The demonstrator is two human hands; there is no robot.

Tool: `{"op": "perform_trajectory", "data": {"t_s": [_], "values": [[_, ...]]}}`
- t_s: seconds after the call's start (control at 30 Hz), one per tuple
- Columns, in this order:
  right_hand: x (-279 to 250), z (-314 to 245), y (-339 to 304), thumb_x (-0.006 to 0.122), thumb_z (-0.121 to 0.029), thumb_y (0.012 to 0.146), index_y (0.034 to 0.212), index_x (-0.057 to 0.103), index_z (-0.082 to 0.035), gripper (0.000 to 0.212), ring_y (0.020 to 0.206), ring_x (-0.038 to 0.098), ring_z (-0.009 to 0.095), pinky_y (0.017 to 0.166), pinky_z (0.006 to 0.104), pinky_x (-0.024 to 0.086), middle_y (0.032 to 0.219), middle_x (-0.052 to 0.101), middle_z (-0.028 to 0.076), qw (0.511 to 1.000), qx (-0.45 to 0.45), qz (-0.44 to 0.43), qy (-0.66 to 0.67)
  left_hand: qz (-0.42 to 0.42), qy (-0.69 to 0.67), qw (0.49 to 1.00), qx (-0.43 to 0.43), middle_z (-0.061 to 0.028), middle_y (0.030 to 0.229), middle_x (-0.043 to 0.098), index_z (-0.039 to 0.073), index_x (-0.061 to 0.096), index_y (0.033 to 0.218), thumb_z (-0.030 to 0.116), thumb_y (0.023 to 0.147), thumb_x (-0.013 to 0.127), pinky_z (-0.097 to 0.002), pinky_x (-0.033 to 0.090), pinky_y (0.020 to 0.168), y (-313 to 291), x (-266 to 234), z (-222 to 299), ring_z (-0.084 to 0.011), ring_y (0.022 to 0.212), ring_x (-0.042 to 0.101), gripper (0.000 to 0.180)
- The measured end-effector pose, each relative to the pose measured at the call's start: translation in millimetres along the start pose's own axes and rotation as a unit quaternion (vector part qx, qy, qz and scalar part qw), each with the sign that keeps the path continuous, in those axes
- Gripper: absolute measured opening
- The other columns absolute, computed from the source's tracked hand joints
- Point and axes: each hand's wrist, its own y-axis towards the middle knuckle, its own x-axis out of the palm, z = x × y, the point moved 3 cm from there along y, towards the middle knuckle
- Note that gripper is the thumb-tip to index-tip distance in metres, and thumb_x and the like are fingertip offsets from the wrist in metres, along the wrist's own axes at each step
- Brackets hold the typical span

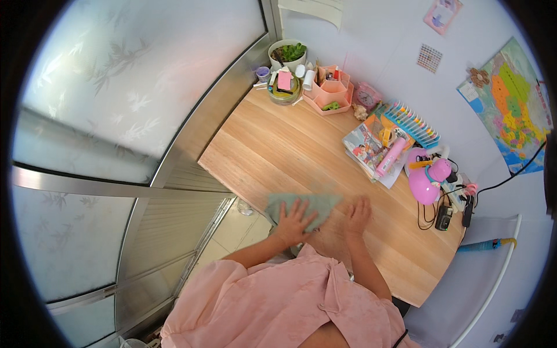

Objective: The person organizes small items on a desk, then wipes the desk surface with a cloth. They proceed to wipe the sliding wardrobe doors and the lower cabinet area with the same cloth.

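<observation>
Resting on green cloth below the frame's centre, the left hand had its grip spread, while the right hand, grip pressed together, lay over the desk

the wide fisheye head view looks down from near above the wooden desk.

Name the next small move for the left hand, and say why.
Probably slide the green cloth a little away from the body: the left hand is spread over it near the desk's edge, and uncovered wood stretches beyond towards the pink organizer.
</observation>
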Motion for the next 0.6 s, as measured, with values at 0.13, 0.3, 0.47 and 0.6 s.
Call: {"op": "perform_trajectory", "data": {"t_s": [0.13,0.3,0.47,0.6], "values": [[-20.0,81.4,-22.0,0.046,-0.026,0.094,0.136,0.041,-0.001,0.049,0.138,0.026,0.036,0.111,0.0531,0.017,0.147,0.032,0.020,0.994,0.083,0.041,-0.051,0.002,0.004,0.997,-0.076,-0.0130,0.151,0.026,0.029,0.039,0.141,0.046,0.073,0.066,-0.0730,0.014,0.101,7.6,-11.1,-46.0,-0.0351,0.140,0.022,0.075],[-34.3,101.8,-38.0,0.044,-0.025,0.095,0.139,0.038,-0.001,0.050,0.139,0.024,0.034,0.112,0.0538,0.015,0.148,0.031,0.019,0.993,0.056,0.028,-0.096,0.132,0.024,0.833,-0.537,-0.0159,0.149,0.029,0.023,0.033,0.144,0.055,0.087,0.048,-0.0682,0.024,0.100,17.9,-69.3,-230.2,-0.0359,0.137,0.024,0.067],[-35.3,97.0,-38.8,0.045,-0.025,0.093,0.138,0.039,-0.002,0.051,0.139,0.024,0.034,0.112,0.0543,0.015,0.148,0.030,0.018,0.992,0.062,0.035,-0.101,0.111,0.075,0.910,-0.393,-0.0131,0.153,0.022,0.023,0.038,0.142,0.046,0.086,0.054,-0.0670,0.021,0.102,65.0,-46.4,-170.2,-0.0347,0.138,0.024,0.063],[-34.8,97.3,-40.0,0.047,-0.026,0.092,0.137,0.041,-0.002,0.051,0.138,0.025,0.035,0.112,0.0540,0.014,0.148,0.031,0.018,0.993,0.078,0.031,-0.087,0.104,0.046,0.990,-0.081,-0.0133,0.149,0.028,0.022,0.044,0.138,0.038,0.081,0.064,-0.0663,0.019,0.103,107.1,-20.2,-52.0,-0.0353,0.137,0.026,0.062]]}}
